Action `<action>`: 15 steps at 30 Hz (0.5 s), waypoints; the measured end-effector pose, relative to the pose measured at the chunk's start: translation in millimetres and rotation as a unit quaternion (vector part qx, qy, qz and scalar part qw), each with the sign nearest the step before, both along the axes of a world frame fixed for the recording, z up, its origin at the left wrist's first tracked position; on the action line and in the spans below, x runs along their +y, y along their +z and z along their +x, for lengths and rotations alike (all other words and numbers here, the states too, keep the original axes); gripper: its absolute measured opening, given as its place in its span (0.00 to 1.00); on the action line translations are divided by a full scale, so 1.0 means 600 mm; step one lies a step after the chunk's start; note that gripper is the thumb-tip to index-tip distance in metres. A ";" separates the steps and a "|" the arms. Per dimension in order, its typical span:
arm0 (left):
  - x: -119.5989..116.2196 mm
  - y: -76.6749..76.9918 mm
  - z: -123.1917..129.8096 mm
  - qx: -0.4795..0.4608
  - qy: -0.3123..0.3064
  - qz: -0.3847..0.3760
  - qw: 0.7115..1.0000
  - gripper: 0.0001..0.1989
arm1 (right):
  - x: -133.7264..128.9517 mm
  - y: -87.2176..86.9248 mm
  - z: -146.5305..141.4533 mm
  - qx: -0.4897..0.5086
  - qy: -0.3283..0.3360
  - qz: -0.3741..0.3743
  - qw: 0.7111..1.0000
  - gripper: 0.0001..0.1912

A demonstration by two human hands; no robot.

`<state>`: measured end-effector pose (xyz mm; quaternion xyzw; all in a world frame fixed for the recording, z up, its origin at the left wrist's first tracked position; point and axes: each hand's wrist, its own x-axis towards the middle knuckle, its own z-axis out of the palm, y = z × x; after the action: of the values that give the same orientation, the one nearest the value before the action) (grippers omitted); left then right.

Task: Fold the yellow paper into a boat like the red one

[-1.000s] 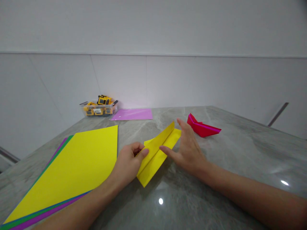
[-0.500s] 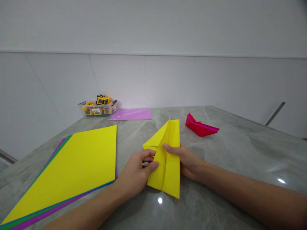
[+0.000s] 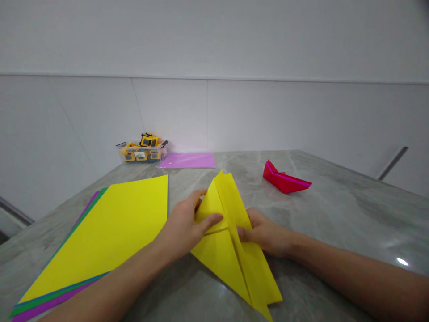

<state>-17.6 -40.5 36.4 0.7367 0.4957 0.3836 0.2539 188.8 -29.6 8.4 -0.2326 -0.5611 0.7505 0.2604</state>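
Observation:
A folded sheet of yellow paper is held tilted above the grey tabletop, with creases crossing near its middle and a long flap along its right side. My left hand grips its left edge, thumb flat on the front face and fingers behind. On the right edge, my right hand pinches the flap, its thumb on the front by the centre crease. Most fingers of both hands are hidden behind the paper. Past my right hand lies a red folded paper boat with a pink edge.
To the left lies a stack of coloured paper, yellow on top, with blue, green and purple edges below. A pink-purple packet and a clear plastic box of yellow toy vehicles stand by the wall. The grey marbled table extends right.
The yellow paper has turned and its left part is opened out, showing a cross of creases. My left hand has shifted up along its edge; the view has swung slightly left.

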 end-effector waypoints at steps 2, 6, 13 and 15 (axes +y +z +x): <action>0.000 -0.003 0.003 -0.063 -0.056 -0.103 0.991 0.24 | -0.001 -0.002 0.000 0.016 0.007 -0.008 1.000 0.26; -0.007 -0.013 0.014 -0.157 -0.121 -0.182 0.963 0.23 | 0.002 -0.005 -0.004 0.051 -0.019 -0.046 0.997 0.29; -0.014 -0.017 0.023 -0.190 -0.149 -0.186 0.952 0.21 | -0.004 0.007 -0.006 0.019 -0.025 -0.033 0.999 0.27; -0.015 -0.017 0.024 -0.186 -0.153 -0.184 0.953 0.20 | -0.005 0.009 -0.005 0.015 -0.025 -0.029 0.999 0.27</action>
<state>-3.3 -49.7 26.3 0.6597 0.3832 0.3729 0.5280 185.6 -32.7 13.9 -0.2427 -0.5290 0.7634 0.2803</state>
